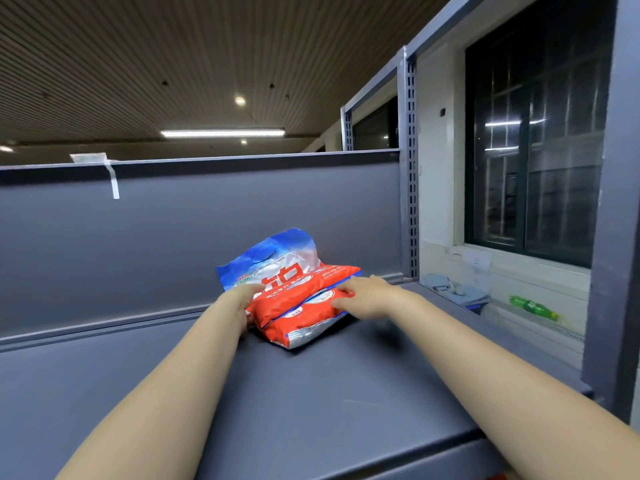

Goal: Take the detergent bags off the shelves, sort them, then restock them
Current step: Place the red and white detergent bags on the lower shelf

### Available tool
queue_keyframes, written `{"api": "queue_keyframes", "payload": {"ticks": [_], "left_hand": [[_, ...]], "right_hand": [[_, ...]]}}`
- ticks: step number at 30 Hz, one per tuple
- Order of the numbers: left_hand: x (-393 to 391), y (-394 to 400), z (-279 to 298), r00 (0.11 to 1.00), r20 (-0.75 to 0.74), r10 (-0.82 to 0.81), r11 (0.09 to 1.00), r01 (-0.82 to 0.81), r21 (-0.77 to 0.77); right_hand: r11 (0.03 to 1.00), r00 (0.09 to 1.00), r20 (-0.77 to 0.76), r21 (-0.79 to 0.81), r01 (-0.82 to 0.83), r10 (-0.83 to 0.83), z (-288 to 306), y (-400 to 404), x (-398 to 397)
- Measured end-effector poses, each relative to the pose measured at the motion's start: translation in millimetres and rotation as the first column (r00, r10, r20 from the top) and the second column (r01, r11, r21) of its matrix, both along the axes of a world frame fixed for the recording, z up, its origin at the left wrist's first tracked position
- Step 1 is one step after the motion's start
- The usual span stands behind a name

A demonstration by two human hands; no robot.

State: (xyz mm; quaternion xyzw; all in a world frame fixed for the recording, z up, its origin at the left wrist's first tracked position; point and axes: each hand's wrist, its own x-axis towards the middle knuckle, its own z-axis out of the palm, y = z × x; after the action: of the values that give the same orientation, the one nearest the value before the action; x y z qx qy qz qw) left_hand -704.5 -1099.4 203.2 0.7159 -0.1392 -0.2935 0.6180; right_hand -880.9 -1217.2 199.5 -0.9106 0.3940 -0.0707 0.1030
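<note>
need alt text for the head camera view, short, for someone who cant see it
Both hands reach to a small pile of detergent bags on a grey metal shelf: the left hand at the pile's left side, the right hand resting on top. The bags are red, with a blue and white one behind. A dark window is at right.

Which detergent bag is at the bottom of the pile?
The blue-and-white bag. It lies at the back, under the two red bags, its crumpled top curling up toward the shelf's back panel.
</note>
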Motion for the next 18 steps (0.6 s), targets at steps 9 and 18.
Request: {"api": "queue_keyframes", "payload": {"ticks": [9, 18], "left_hand": [[2, -10, 6, 1.000, 0.026, -0.009, 0.990, 0.012, -0.138], [-7, -4, 13, 0.973, 0.164, -0.163, 0.909, 0.212, -0.358]], "right_hand": [[0.988, 0.975, 0.213, 0.154, 0.027, -0.060, -5, -4, 0], [0.907, 0.770, 0.533, 0.399, 0.138, -0.351, -6, -15, -16]]}}
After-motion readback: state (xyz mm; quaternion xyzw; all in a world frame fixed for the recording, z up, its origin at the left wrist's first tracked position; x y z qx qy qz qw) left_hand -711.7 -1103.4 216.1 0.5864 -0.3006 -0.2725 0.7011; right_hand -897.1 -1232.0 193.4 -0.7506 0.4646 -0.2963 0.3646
